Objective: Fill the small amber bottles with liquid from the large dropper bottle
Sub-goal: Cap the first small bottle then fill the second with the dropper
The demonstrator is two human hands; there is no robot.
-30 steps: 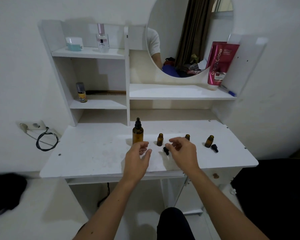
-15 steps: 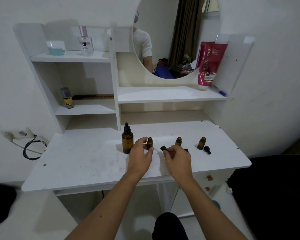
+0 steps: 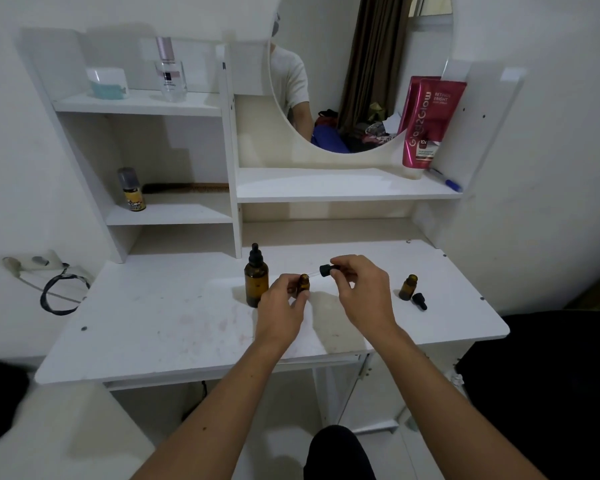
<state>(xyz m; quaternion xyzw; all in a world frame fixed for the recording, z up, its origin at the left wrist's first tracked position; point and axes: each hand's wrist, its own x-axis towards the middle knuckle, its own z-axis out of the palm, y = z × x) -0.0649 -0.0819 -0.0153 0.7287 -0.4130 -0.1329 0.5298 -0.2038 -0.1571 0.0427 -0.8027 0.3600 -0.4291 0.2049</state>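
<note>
The large amber dropper bottle (image 3: pixel 256 279) stands capped on the white desk (image 3: pixel 160 327), just left of my hands. My left hand (image 3: pixel 282 310) grips a small amber bottle (image 3: pixel 303 284) that stands open. My right hand (image 3: pixel 360 292) pinches a small black dropper cap (image 3: pixel 326 270), its thin glass tube pointing left toward that bottle's mouth. Another small amber bottle (image 3: pixel 408 287) stands open at the right, with its black dropper cap (image 3: pixel 420 301) lying beside it. A third small bottle seen earlier is hidden behind my right hand.
Shelves rise behind the desk with a perfume bottle (image 3: pixel 170 71), a small spray can (image 3: pixel 131 190), a comb (image 3: pixel 187 187) and a pink tube (image 3: pixel 426 123). A round mirror (image 3: pixel 357 71) hangs above. A black cable (image 3: pixel 60 293) loops at the left wall.
My left hand closed around the small bottle next to the large one. My right hand lifted the black dropper cap off the desk and brought it over that bottle.
</note>
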